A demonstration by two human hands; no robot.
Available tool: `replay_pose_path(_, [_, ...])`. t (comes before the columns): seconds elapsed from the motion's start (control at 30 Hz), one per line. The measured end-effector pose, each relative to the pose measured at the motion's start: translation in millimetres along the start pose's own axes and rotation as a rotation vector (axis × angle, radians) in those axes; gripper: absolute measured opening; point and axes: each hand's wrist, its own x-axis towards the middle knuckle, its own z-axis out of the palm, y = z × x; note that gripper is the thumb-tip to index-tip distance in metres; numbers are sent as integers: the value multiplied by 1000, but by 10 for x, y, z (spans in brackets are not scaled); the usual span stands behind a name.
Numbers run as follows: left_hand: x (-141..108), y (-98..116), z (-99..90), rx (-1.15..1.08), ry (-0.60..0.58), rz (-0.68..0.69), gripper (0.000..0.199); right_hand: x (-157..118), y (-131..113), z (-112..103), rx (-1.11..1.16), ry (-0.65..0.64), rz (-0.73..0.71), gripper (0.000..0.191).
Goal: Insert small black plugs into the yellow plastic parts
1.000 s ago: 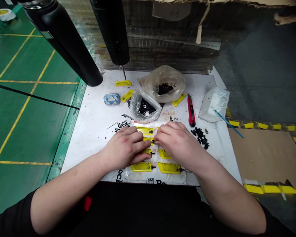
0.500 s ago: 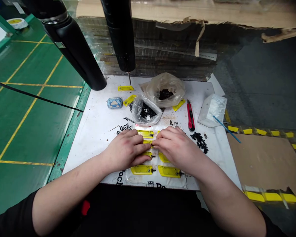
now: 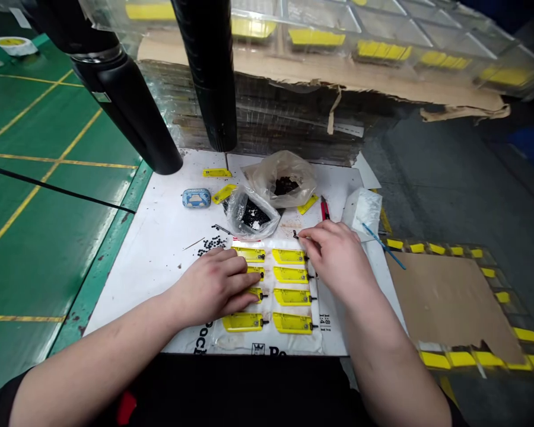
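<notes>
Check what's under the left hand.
Right ends of two yellow pieces in the left column show past the fingers of the left hand. Their left ends are covered; what else lies under the palm can't be seen.

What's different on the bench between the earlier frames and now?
Right hand left the second-row left yellow part, moved right and away from the body; fingertips now at the small black pieces, grip unclear. It now partly covers the red utility knife. Left hand stayed on that yellow part.
</notes>
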Motion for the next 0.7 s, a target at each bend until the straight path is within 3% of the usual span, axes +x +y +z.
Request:
replay_pose_path(0.2, [1, -2, -8, -7, 31, 5, 28, 46, 14, 38, -85, -67, 84, 7])
replay_pose_path(0.57, [1, 22, -19, 5, 162, 22, 23, 73, 37, 151, -89, -66, 31, 10])
replay_pose_path(0.7, [-4, 31, -32, 10, 256, 26, 20, 69, 33, 115, 51, -88, 23, 11])
